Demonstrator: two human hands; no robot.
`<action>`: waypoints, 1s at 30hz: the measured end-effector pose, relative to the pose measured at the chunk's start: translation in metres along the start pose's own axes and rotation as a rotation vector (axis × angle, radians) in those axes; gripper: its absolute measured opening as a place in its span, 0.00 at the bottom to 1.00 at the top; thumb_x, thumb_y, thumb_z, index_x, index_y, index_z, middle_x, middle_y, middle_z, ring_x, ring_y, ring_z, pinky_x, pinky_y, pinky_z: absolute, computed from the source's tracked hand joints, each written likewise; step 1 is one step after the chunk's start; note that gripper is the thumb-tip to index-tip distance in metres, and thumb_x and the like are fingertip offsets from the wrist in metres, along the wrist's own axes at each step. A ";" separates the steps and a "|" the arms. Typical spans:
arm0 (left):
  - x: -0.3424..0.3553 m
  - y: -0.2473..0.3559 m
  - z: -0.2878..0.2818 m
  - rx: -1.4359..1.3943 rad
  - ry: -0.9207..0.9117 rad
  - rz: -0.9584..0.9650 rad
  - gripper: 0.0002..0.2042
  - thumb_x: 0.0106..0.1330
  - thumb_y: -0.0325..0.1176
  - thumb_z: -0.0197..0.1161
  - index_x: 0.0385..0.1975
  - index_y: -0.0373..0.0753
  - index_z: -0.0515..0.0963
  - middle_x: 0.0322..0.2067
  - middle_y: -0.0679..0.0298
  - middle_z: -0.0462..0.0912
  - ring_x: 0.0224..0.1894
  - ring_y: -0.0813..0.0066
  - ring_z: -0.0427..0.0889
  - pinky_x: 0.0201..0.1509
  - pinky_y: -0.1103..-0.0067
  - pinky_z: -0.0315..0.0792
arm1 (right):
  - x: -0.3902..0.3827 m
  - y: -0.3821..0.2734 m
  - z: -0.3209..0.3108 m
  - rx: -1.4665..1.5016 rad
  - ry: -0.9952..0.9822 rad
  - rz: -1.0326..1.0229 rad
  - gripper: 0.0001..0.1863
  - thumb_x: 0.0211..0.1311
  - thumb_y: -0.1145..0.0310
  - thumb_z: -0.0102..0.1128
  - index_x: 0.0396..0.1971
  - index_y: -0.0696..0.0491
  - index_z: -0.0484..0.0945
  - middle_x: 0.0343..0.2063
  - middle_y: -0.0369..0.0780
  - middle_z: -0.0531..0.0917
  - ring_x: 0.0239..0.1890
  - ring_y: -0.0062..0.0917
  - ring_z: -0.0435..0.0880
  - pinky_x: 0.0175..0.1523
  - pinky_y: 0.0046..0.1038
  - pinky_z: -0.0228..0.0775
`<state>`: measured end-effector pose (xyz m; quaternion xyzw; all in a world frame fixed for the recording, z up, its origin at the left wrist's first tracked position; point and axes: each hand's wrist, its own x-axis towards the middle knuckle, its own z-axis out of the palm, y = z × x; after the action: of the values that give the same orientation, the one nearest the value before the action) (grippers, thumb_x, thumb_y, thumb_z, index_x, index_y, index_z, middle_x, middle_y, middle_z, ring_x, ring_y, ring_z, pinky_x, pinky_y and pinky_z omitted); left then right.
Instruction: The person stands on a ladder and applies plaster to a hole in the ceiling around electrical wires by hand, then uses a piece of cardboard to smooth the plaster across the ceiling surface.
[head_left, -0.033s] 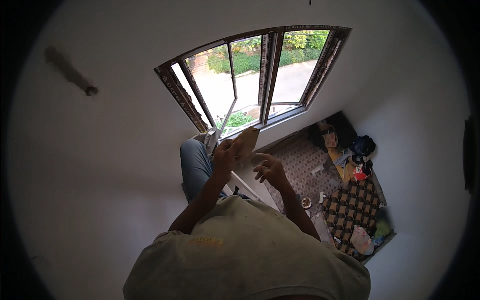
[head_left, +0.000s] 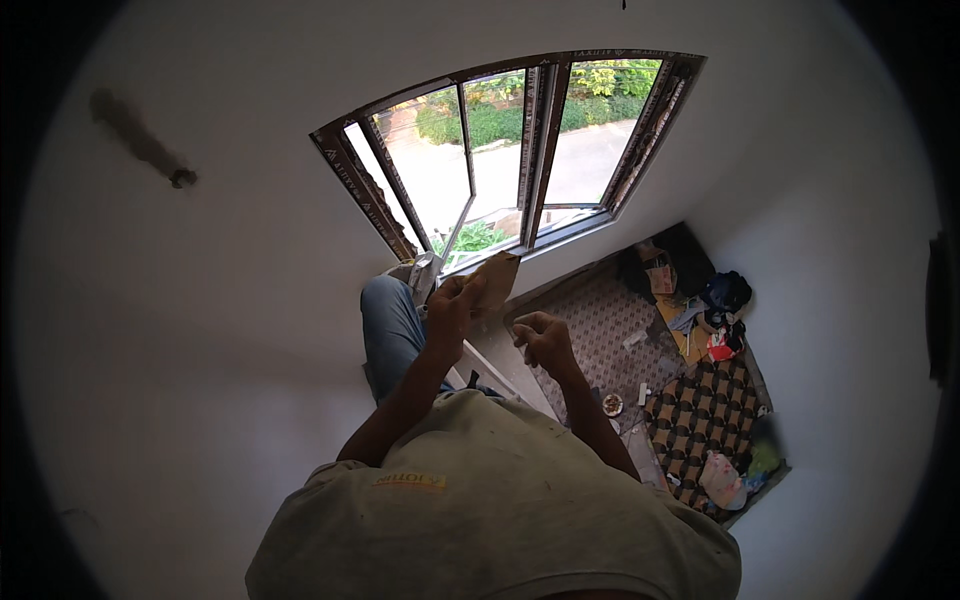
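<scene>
My left hand (head_left: pixel 451 312) is closed on the lower left edge of a tan sandpaper sheet (head_left: pixel 494 282), which sticks up past the fingers with a slanted corner. To the right of it and apart from the sheet, my right hand (head_left: pixel 544 341) has its fingers curled in, and nothing shows in them. Both hands are in front of my chest, high above the floor. Beneath them I see white rails (head_left: pixel 490 366), partly hidden by my shirt. My jeans-covered left knee (head_left: pixel 388 312) is bent beside the left forearm.
An open brown-framed window (head_left: pixel 533 150) is ahead in the white wall (head_left: pixel 230 300). Far below is a patterned floor covering (head_left: pixel 590 330) with a small round dish (head_left: pixel 613 405). Bags and clothes (head_left: pixel 725 292) lie in the right corner, by a dark checkered mat (head_left: pixel 705 420).
The fingers of my right hand have curled in more, where before they were spread further apart. The sandpaper sheet in my left hand has barely moved.
</scene>
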<state>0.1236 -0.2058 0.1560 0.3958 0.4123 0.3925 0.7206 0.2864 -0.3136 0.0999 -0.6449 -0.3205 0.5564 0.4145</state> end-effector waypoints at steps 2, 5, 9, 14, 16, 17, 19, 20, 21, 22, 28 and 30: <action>0.001 0.001 0.001 -0.009 0.002 -0.008 0.11 0.66 0.38 0.67 0.35 0.37 0.77 0.32 0.65 0.82 0.32 0.81 0.81 0.35 0.82 0.77 | 0.012 0.042 -0.009 -0.128 0.159 -0.012 0.21 0.61 0.75 0.61 0.55 0.59 0.75 0.37 0.47 0.83 0.27 0.26 0.85 0.28 0.24 0.78; 0.000 -0.006 -0.002 0.109 0.058 0.159 0.10 0.66 0.36 0.67 0.35 0.36 0.77 0.31 0.66 0.81 0.31 0.84 0.79 0.33 0.84 0.74 | 0.031 0.144 0.004 0.195 0.345 -0.260 0.12 0.61 0.71 0.64 0.42 0.60 0.80 0.26 0.42 0.83 0.21 0.25 0.84 0.24 0.23 0.74; -0.010 0.001 -0.007 0.174 0.052 0.196 0.09 0.66 0.35 0.66 0.33 0.36 0.77 0.30 0.67 0.81 0.29 0.87 0.77 0.31 0.86 0.72 | -0.008 0.271 0.002 -0.252 0.346 0.365 0.19 0.58 0.57 0.65 0.27 0.61 0.85 0.20 0.47 0.84 0.27 0.28 0.87 0.37 0.32 0.78; -0.006 0.007 0.000 0.080 0.060 -0.162 0.11 0.70 0.40 0.61 0.33 0.39 0.77 0.28 0.68 0.81 0.26 0.83 0.77 0.34 0.81 0.74 | -0.056 0.455 0.011 -0.749 0.092 0.416 0.27 0.59 0.45 0.59 0.26 0.58 0.85 0.23 0.40 0.85 0.28 0.29 0.84 0.36 0.40 0.75; 0.009 -0.010 -0.040 -0.345 -0.208 -0.455 0.12 0.71 0.42 0.57 0.33 0.41 0.78 0.27 0.69 0.79 0.25 0.80 0.76 0.37 0.77 0.74 | -0.071 0.427 0.030 -0.524 0.036 0.544 0.26 0.59 0.45 0.59 0.26 0.58 0.85 0.22 0.40 0.85 0.28 0.28 0.84 0.36 0.39 0.75; 0.014 -0.017 -0.054 -0.560 -0.346 -0.609 0.13 0.72 0.43 0.54 0.33 0.41 0.78 0.26 0.69 0.78 0.25 0.78 0.76 0.39 0.75 0.74 | -0.077 0.416 0.035 -0.446 0.025 0.577 0.26 0.59 0.46 0.59 0.26 0.57 0.85 0.22 0.40 0.85 0.28 0.28 0.84 0.36 0.39 0.75; 0.010 -0.016 -0.048 -0.797 -0.494 -0.827 0.13 0.72 0.43 0.52 0.33 0.42 0.78 0.25 0.71 0.75 0.26 0.78 0.74 0.40 0.73 0.74 | -0.084 0.398 0.039 -0.310 0.024 0.611 0.25 0.58 0.46 0.60 0.26 0.57 0.85 0.22 0.39 0.85 0.28 0.27 0.84 0.36 0.38 0.75; 0.008 -0.015 -0.045 -0.919 -0.565 -0.933 0.14 0.72 0.43 0.51 0.32 0.42 0.78 0.24 0.71 0.74 0.26 0.77 0.74 0.41 0.72 0.73 | -0.084 0.388 0.040 -0.244 0.027 0.618 0.25 0.58 0.47 0.60 0.26 0.57 0.85 0.22 0.39 0.85 0.28 0.27 0.84 0.36 0.38 0.75; 0.010 -0.020 -0.041 -0.919 -0.597 -0.958 0.14 0.72 0.44 0.51 0.32 0.42 0.78 0.25 0.71 0.73 0.26 0.77 0.73 0.41 0.73 0.73 | -0.086 0.380 0.040 -0.178 0.031 0.631 0.24 0.58 0.47 0.60 0.25 0.57 0.85 0.22 0.39 0.85 0.28 0.27 0.83 0.36 0.38 0.75; 0.011 -0.025 -0.040 -0.920 -0.625 -0.979 0.14 0.71 0.44 0.51 0.32 0.41 0.78 0.25 0.71 0.73 0.27 0.77 0.73 0.42 0.73 0.73 | -0.090 0.372 0.040 -0.118 0.034 0.641 0.24 0.58 0.48 0.60 0.25 0.57 0.85 0.22 0.38 0.85 0.28 0.26 0.83 0.35 0.37 0.74; 0.005 -0.040 -0.034 -0.866 -0.685 -1.062 0.16 0.71 0.45 0.50 0.30 0.40 0.78 0.27 0.71 0.74 0.28 0.76 0.73 0.41 0.73 0.73 | -0.086 0.305 0.021 0.190 0.069 0.638 0.22 0.57 0.50 0.62 0.25 0.57 0.84 0.22 0.37 0.84 0.28 0.25 0.82 0.35 0.36 0.74; 0.005 -0.044 -0.024 -0.796 -0.714 -1.052 0.17 0.71 0.46 0.50 0.29 0.40 0.77 0.27 0.71 0.74 0.28 0.75 0.74 0.41 0.72 0.73 | -0.064 0.309 -0.007 -0.118 0.150 0.314 0.17 0.56 0.56 0.64 0.24 0.57 0.84 0.21 0.35 0.83 0.24 0.22 0.80 0.29 0.32 0.72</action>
<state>0.1140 -0.2126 0.1065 -0.0407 0.1148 -0.0365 0.9919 0.2675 -0.5104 -0.1460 -0.7500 -0.2159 0.5447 0.3068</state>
